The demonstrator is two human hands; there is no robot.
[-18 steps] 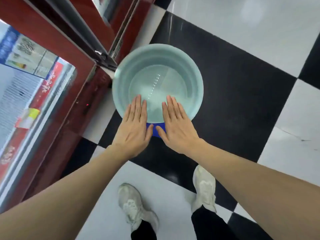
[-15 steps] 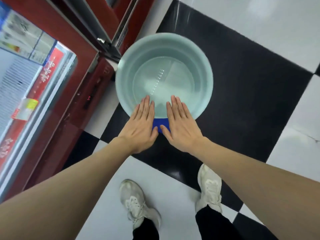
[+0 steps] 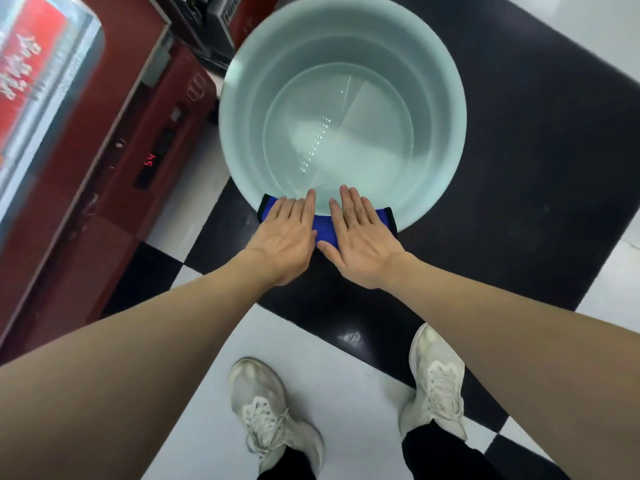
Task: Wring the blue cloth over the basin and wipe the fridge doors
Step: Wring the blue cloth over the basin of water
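A pale green basin (image 3: 446, 98) with water in it stands on the checkered floor. The blue cloth (image 3: 323, 230) with a black edge hangs over the basin's near rim. My left hand (image 3: 282, 237) lies flat over the cloth's left part, fingers straight toward the water. Beside it my right hand (image 3: 360, 240) lies flat over the right part, fingers also straight. Most of the cloth is hidden under both palms. The red fridge (image 3: 104, 188) stands at the left, its glass door (image 3: 31, 88) showing a red poster.
A small red digital display (image 3: 149, 160) glows on the fridge's lower panel. Black and white floor tiles (image 3: 540, 168) surround the basin. My two white shoes (image 3: 266, 410) stand on the tiles just behind the hands.
The view has dropped closer to the basin. Both hands have come down onto the cloth on the near rim, and more of the cloth shows at either side.
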